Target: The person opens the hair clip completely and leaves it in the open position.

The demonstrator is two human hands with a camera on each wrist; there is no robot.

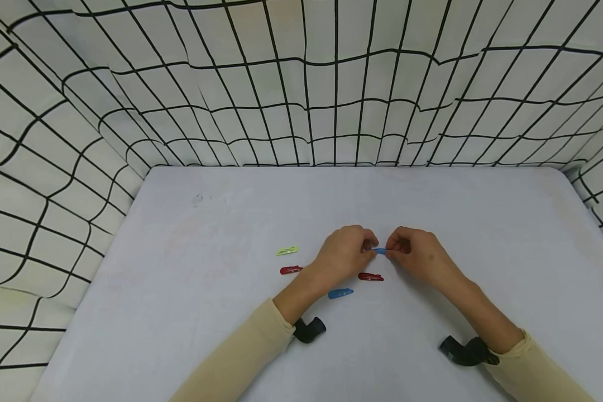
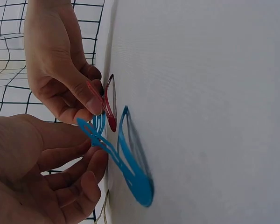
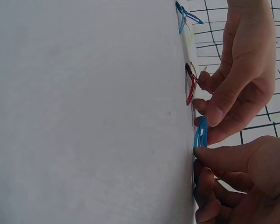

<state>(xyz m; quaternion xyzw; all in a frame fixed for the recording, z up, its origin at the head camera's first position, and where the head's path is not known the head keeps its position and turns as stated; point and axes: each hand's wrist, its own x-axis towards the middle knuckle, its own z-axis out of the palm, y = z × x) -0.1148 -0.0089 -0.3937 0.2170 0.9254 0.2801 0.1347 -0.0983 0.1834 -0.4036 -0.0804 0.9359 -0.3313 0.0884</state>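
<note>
A blue snap hair clip [image 1: 379,251] spans the gap between my two hands, just over the white table. My left hand [image 1: 344,254] pinches one end with thumb and fingertips; my right hand [image 1: 422,254] pinches the other. In the right wrist view the slotted middle of this clip [image 3: 201,133] shows, while both ends are covered by fingers. Nearer me lie a red hair clip [image 1: 371,276] and another blue hair clip [image 1: 340,293]. In the left wrist view that second blue clip [image 2: 139,189] has its two parts spread apart.
Left of my left hand lie a yellow-green hair clip [image 1: 287,250] and a red clip [image 1: 290,269], partly covered by the wrist. Black wrist mounts [image 1: 309,330] stick out by both sleeves. A black grid on white walls [image 1: 321,123] borders the table [image 1: 206,268].
</note>
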